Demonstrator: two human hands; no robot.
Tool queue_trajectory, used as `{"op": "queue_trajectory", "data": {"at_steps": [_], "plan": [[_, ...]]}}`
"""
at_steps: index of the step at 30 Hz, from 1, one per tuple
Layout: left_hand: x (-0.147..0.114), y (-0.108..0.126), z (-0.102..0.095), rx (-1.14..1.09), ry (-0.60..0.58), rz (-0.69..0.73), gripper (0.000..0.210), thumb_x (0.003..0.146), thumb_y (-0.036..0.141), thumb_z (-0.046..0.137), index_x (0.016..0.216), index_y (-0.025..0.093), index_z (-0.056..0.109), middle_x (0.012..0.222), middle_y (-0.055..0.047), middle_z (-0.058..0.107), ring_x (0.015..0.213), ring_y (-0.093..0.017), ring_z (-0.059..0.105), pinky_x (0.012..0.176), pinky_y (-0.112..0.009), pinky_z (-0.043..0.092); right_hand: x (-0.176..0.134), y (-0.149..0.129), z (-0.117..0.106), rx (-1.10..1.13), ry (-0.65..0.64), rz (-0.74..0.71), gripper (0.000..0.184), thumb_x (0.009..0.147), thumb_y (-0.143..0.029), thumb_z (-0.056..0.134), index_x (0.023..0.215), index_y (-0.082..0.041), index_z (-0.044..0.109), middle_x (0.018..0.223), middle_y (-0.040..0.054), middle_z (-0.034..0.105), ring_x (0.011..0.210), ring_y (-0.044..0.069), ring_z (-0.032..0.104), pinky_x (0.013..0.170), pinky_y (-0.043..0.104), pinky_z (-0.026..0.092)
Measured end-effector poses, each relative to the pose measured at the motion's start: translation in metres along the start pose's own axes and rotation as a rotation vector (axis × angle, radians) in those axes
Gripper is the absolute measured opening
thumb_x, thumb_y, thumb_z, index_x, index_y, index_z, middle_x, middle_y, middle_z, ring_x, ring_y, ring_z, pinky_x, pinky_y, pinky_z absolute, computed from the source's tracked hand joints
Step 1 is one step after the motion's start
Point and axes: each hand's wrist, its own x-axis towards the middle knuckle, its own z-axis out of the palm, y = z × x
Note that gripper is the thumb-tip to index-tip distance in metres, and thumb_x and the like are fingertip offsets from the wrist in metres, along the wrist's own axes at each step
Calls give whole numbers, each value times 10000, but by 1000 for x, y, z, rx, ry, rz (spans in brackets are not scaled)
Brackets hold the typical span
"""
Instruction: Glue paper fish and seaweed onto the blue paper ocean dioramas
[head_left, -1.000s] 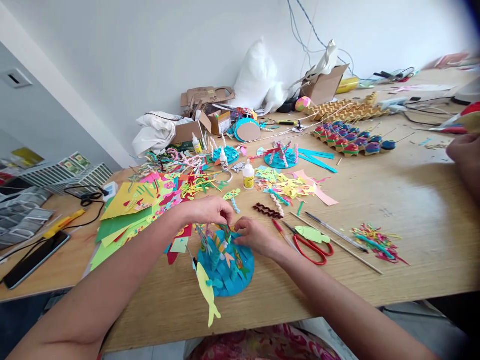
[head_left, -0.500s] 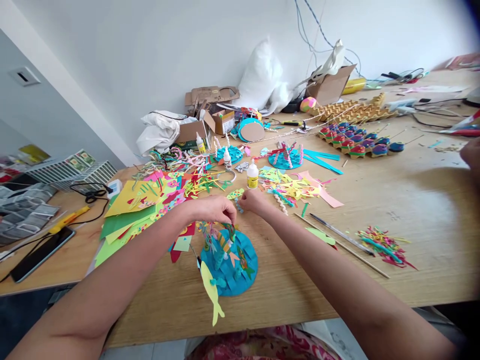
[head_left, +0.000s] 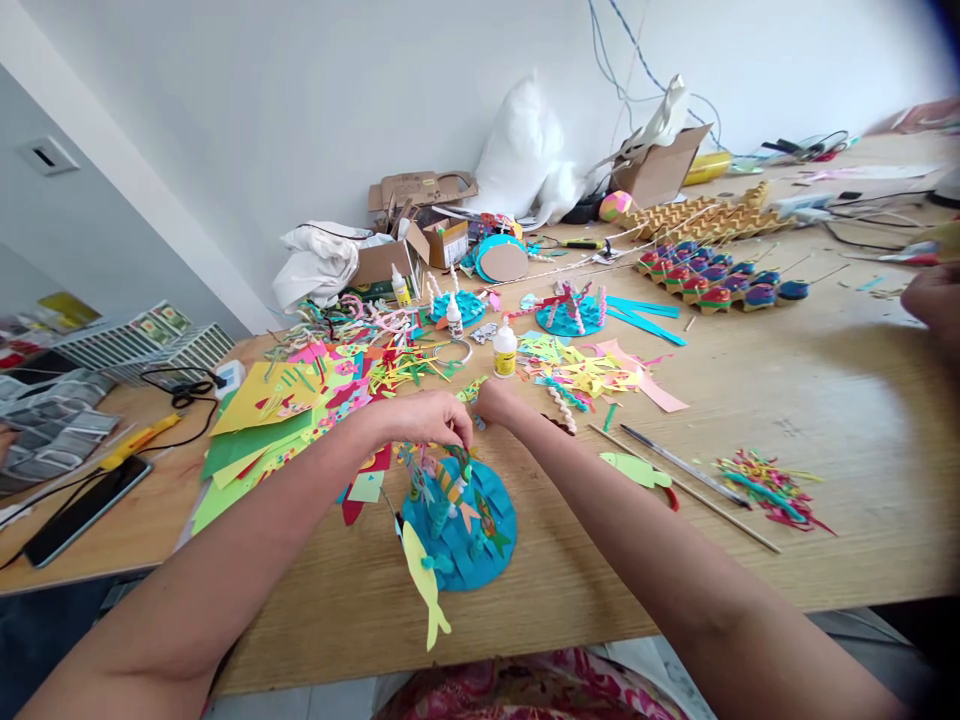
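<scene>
On the table in front of me is a round blue paper disc [head_left: 491,545] carrying upright twisted stems and several paper fish. A pale yellow paper fish [head_left: 424,580] hangs over its near left edge. My left hand [head_left: 435,418] is above the disc, its fingers closed and pointing down at the top of the decorations. What they pinch, near a green curved piece [head_left: 459,458], is mostly hidden. Farther forward, my right hand [head_left: 493,402] is closed at the edge of a small green-yellow paper fish [head_left: 472,388]; its fingertips are partly hidden.
A white glue bottle [head_left: 505,352] stands just beyond my right hand. Coloured paper sheets [head_left: 262,425] lie left, paper scraps [head_left: 577,365] ahead. A pen [head_left: 682,466], a wooden stick [head_left: 720,515] and shreds [head_left: 772,490] lie right. Another person's hand [head_left: 934,300] is at the right edge.
My right hand has shifted slightly left and away from me, and the small green-yellow fish beside it now sits tilted. My left hand stays nearly still. The other person's hand has moved inward.
</scene>
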Motion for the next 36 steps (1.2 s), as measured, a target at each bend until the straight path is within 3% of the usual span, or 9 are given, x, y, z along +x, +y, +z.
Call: {"op": "queue_trajectory", "data": {"at_steps": [5,10,13,16,20,23,29,36], "plan": [[-1,4,1,-6,0,-28,197,672,56,528,749,157,678,738,12,653,688,-88,577,606,-137,397,-26,-6,-20,94,129,-55,93,733,-194,544,759,-132,609,818,78,652,784,170,601,618,224,428],[-2,9,0,-30,3,-83,155,682,129,565,775,172,682,740,13,658,721,-99,577,621,-144,397,-71,4,-37,247,235,-122,152,759,-169,416,796,-161,563,660,-1,646,554,81,597,501,155,385],[-4,13,-1,-41,-1,-98,156,685,120,554,767,155,683,757,-3,658,712,-102,578,622,-151,398,-100,17,-36,466,353,-155,69,724,-180,460,701,-171,525,565,-22,612,507,87,581,486,165,385],[-6,15,0,-31,8,-117,152,683,127,555,760,151,684,751,-4,653,690,-101,571,610,-156,393,-128,29,-29,618,477,-194,36,700,-197,505,666,-184,505,583,-20,608,538,105,566,499,189,393],[-6,13,2,28,37,-123,153,676,133,562,757,162,688,712,8,638,674,-97,556,597,-157,375,-156,35,-12,656,581,-230,46,692,-211,552,666,-187,523,610,-29,589,473,75,473,453,183,357],[-5,9,3,66,49,-94,146,691,162,561,767,161,686,713,8,630,682,-95,547,600,-157,366,-167,34,4,709,583,-260,52,721,-217,544,679,-186,536,614,-32,580,455,67,437,447,183,350],[-4,0,6,72,47,-50,142,706,204,564,777,170,682,724,9,627,705,-100,545,635,-166,367,-175,29,31,769,553,-302,37,728,-182,544,691,-181,541,629,-19,583,533,87,498,483,184,372],[-5,5,6,68,38,-86,161,707,188,552,800,167,680,748,5,629,709,-101,551,633,-163,373,-175,22,41,536,590,-447,134,766,-131,469,681,-189,555,645,0,609,604,102,546,568,197,401]]}}
